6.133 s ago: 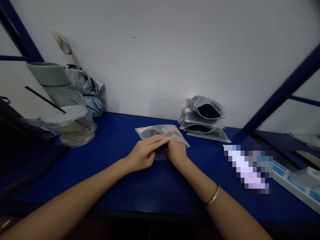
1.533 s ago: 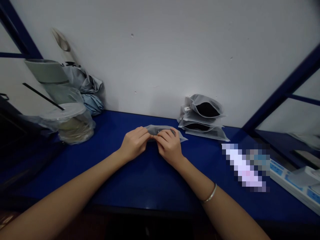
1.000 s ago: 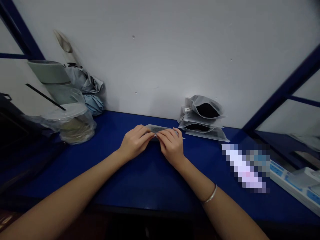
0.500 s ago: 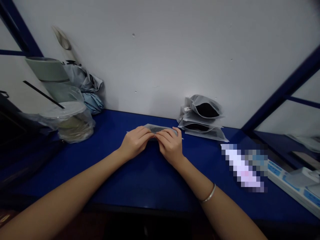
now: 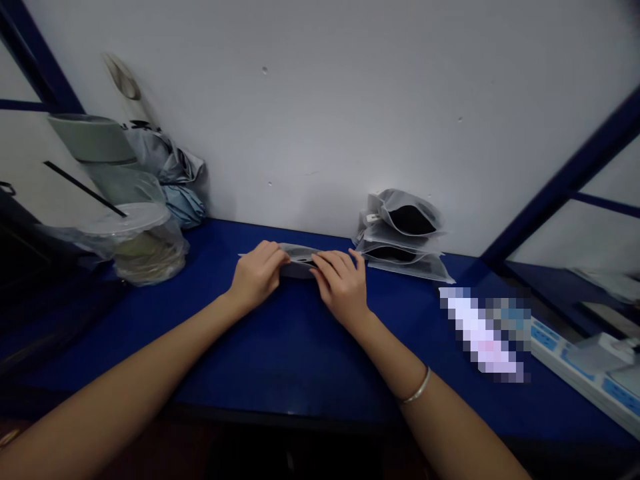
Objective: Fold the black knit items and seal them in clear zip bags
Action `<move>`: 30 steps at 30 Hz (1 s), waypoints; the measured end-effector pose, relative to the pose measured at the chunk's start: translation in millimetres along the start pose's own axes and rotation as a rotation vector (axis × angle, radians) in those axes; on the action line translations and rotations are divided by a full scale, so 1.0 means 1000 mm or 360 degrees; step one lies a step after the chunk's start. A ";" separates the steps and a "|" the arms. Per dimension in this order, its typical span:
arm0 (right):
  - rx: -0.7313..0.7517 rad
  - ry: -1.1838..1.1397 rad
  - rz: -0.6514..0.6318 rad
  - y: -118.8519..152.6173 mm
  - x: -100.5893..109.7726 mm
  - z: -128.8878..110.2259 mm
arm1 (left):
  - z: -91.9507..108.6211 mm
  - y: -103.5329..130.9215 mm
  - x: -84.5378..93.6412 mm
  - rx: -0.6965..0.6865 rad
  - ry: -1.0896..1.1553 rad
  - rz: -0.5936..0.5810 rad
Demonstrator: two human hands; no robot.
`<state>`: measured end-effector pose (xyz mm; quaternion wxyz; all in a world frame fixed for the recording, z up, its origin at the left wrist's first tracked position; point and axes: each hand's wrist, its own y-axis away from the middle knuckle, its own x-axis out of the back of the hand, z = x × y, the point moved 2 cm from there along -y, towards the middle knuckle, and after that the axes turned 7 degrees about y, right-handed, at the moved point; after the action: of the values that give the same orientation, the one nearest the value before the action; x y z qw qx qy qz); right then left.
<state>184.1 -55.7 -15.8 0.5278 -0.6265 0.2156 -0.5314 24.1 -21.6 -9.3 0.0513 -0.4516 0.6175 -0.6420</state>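
Note:
A frosted zip bag (image 5: 299, 270) lies on the blue table in front of me, its mouth parted a little and a dark strip showing inside. My left hand (image 5: 259, 272) is closed on the bag's left part, thumb and fingers pinching the edge of the opening. At the right part, my right hand (image 5: 343, 283) grips the same edge between thumb and fingers, its index finger raised. Just beyond the right hand is a stack of similar frosted zip bags (image 5: 407, 263) with black contents, the upper ones gaping.
At the left stand a lidded cup with a black straw (image 5: 145, 250) in a plastic bag, a green container (image 5: 95, 140) and a folded umbrella (image 5: 183, 203). A pixelated bright object (image 5: 480, 337) and a power strip (image 5: 590, 377) lie right. A white wall (image 5: 320, 120) rises behind.
My left hand has slid left along the bag's edge, away from the right hand. The bag's mouth now shows between them, slightly parted. My right hand has stayed nearly in place.

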 end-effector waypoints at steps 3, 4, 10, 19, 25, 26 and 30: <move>-0.0084 0.0018 0.0036 0.000 0.000 0.006 | -0.007 0.001 0.001 0.0084 0.0011 -0.0018; -0.0102 0.0013 0.0046 0.001 0.000 0.007 | -0.007 0.000 0.000 0.0088 0.0037 -0.0028; -0.0009 -0.0051 0.0029 0.003 -0.005 0.007 | 0.004 -0.001 -0.004 -0.0006 0.0174 -0.0065; 0.0192 -0.0102 -0.0012 0.003 -0.006 0.001 | 0.005 0.003 -0.007 -0.0203 0.0270 0.0046; 0.0184 -0.0046 -0.0073 0.000 -0.004 -0.002 | 0.006 0.003 -0.007 -0.0194 0.0234 -0.0001; 0.0182 -0.0032 -0.0092 0.000 -0.003 -0.003 | 0.006 0.003 -0.007 -0.0195 0.0228 -0.0010; 0.0153 0.0026 -0.0104 -0.001 -0.002 -0.005 | 0.008 0.002 -0.007 -0.0208 0.0184 0.0004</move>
<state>178.5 -56.0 -16.3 0.5379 -0.6028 0.1735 -0.5631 32.8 -24.0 -15.6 -0.0132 -0.4155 0.6606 -0.6252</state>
